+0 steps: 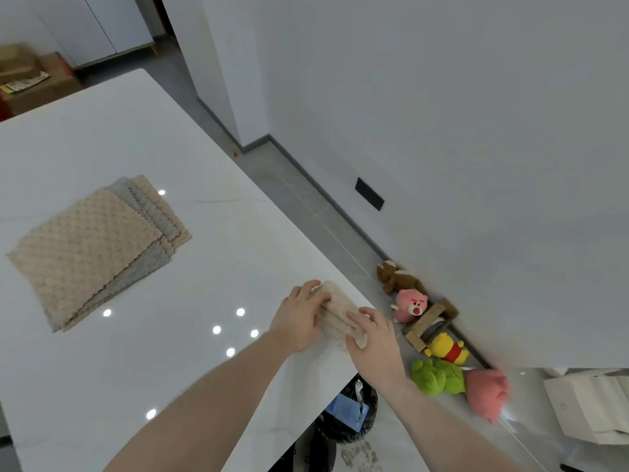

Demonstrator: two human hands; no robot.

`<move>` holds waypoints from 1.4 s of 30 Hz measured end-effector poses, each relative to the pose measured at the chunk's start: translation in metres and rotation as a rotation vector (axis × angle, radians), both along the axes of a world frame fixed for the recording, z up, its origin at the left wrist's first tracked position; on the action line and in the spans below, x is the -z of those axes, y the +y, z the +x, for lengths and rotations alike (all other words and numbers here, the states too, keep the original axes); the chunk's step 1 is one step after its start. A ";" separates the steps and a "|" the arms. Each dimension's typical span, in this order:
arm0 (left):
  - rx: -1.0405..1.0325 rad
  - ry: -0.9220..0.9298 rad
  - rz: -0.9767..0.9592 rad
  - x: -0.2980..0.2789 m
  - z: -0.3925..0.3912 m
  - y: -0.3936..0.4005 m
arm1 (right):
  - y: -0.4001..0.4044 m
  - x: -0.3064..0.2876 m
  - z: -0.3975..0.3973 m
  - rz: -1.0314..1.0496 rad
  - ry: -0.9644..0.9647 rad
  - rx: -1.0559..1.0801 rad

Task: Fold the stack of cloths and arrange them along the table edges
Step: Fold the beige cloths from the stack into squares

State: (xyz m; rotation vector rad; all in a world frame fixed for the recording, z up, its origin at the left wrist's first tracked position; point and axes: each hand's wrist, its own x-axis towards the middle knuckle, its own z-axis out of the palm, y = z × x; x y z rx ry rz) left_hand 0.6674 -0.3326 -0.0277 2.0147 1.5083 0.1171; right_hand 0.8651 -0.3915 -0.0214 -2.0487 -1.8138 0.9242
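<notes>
A stack of unfolded cloths (98, 250), beige and grey with a dotted texture, lies flat at the left of the white table (211, 233). A small folded beige cloth (338, 310) sits right at the table's right edge. My left hand (299, 318) presses on its left side with fairly straight fingers laid over the fold. Over the cloth's near end rests my right hand (374, 342), fingers spread on top. Much of the folded cloth is hidden under both hands.
On the floor along the wall lie several plush toys (439, 376) and a cardboard piece (430, 323). A black bin bag (354, 413) stands under the table edge. White boxes (589, 403) are at the right, and cardboard boxes (30, 80) beyond the table's far end.
</notes>
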 end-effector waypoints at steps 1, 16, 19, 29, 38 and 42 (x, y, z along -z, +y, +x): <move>-0.021 -0.014 -0.018 0.003 0.000 -0.001 | 0.001 0.004 0.001 -0.007 -0.010 -0.010; -0.097 -0.006 -0.055 0.006 0.009 -0.024 | 0.027 -0.003 0.012 -0.179 0.249 0.493; -0.025 0.088 -0.134 0.013 0.012 -0.031 | 0.017 0.010 0.020 -0.047 0.110 0.344; -0.338 -0.111 -0.217 0.017 0.012 -0.015 | 0.018 0.033 0.013 0.060 -0.135 -0.191; -0.585 -0.217 -0.390 0.011 0.005 -0.023 | 0.020 0.037 0.013 0.083 -0.144 -0.282; -0.588 -0.157 -0.315 0.001 0.004 -0.028 | 0.024 0.043 0.014 0.003 -0.142 -0.254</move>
